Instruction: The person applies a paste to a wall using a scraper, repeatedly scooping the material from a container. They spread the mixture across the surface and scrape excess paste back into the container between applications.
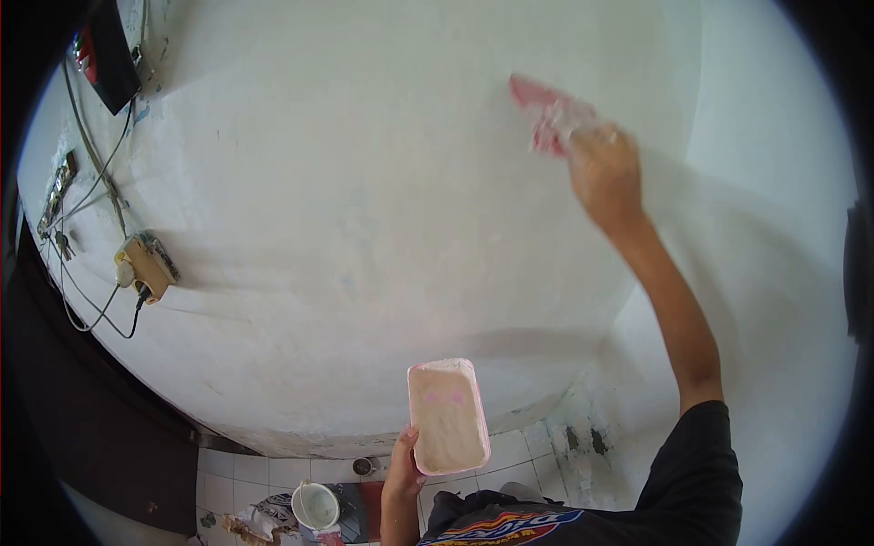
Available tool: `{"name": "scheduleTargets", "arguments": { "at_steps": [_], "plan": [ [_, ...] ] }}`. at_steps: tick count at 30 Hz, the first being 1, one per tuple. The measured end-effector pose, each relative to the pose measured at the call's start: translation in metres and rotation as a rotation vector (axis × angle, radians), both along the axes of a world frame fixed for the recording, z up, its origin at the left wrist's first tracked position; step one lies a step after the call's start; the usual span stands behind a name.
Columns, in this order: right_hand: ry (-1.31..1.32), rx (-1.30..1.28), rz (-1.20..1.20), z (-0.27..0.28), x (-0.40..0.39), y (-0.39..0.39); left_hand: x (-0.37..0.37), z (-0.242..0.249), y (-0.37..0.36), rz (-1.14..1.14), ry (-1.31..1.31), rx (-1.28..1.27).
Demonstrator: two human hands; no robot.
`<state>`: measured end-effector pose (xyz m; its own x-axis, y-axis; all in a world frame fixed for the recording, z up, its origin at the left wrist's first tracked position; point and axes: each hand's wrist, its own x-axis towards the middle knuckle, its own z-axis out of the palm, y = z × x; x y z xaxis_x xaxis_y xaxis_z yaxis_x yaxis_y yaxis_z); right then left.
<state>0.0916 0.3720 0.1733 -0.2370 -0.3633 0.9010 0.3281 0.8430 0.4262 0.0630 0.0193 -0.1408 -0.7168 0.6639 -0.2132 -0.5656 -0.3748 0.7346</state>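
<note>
My right hand (603, 177), raised high against the pale wall (346, 200), is closed round a pink-red putty spreader (546, 111). White filler smears the spreader, which is slightly blurred and lies close to the wall's surface. Low in front of my body, my left hand (405, 462) grips a pink rectangular tray (487, 437) by its left side, thumb on the rim. Beige-white putty (446, 414) coats the inside of the tray.
A beige power socket (146, 268) with plugs and cables hangs on the wall at left, below a black device (107, 56). On the tiled floor (246, 469) are a white bucket (316, 506), a cup (363, 467) and crumpled cloth (269, 519). Another wall (774, 227) meets this one at right.
</note>
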Motion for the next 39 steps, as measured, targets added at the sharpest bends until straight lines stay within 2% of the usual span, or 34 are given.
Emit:
{"name": "scheduleTargets", "arguments": {
  "at_steps": [3,6,9,11,14,15,17,19,22,24,25,27,28,30,34,37,39],
  "plan": [
    [-0.165,0.046,-0.048,-0.071,-0.004,-0.014,-0.003,-0.003,0.004,-0.013,-0.011,0.008],
    [-0.263,-0.006,0.021,-0.1,0.005,-0.021,-0.004,-0.003,0.005,-0.043,-0.009,0.006],
    [-0.108,-0.069,0.088,-0.05,0.013,-0.023,-0.006,-0.006,0.003,-0.058,-0.01,-0.001],
    [-0.021,-0.131,-0.004,-0.003,0.015,-0.024,-0.004,-0.004,0.003,-0.065,-0.018,-0.009],
    [0.044,-0.078,0.062,0.022,-0.013,-0.014,-0.002,0.002,0.003,-0.087,-0.021,-0.034],
    [0.033,-0.015,-0.02,0.008,-0.02,-0.021,-0.004,-0.003,0.001,-0.099,-0.01,-0.021],
    [-0.032,0.061,-0.011,-0.033,-0.024,-0.032,-0.003,-0.006,-0.001,-0.111,-0.002,-0.01],
    [-0.158,0.046,-0.007,-0.081,-0.019,-0.046,0.003,-0.005,0.004,-0.001,-0.033,0.026],
    [-0.301,-0.023,0.086,-0.119,-0.001,-0.064,0.004,-0.001,0.002,0.013,-0.041,0.042],
    [-0.497,-0.582,0.336,-0.135,0.009,-0.071,0.003,0.0,0.004,0.028,-0.045,0.049],
    [-0.52,-0.595,0.343,-0.14,0.014,-0.074,0.004,0.0,0.005,0.036,-0.037,0.06],
    [-0.541,-1.609,0.844,-0.152,0.027,-0.082,0.005,0.008,0.009,0.037,-0.02,0.041],
    [-0.569,-1.634,0.84,-0.158,0.03,-0.087,0.004,0.014,0.013,0.05,0.024,0.046],
    [-0.471,-1.969,1.139,-0.171,0.039,-0.098,0.003,0.023,0.017,0.073,0.04,0.039],
    [-0.377,-2.063,1.129,-0.196,0.055,-0.113,0.004,0.035,0.019,0.061,0.138,0.057],
    [-0.255,-1.897,1.103,-0.188,0.067,-0.117,0.004,0.037,0.023,0.06,0.19,0.064],
    [-0.299,-1.888,1.068,-0.188,0.077,-0.113,0.009,0.035,0.024,0.068,0.212,0.052]
  ]
}}
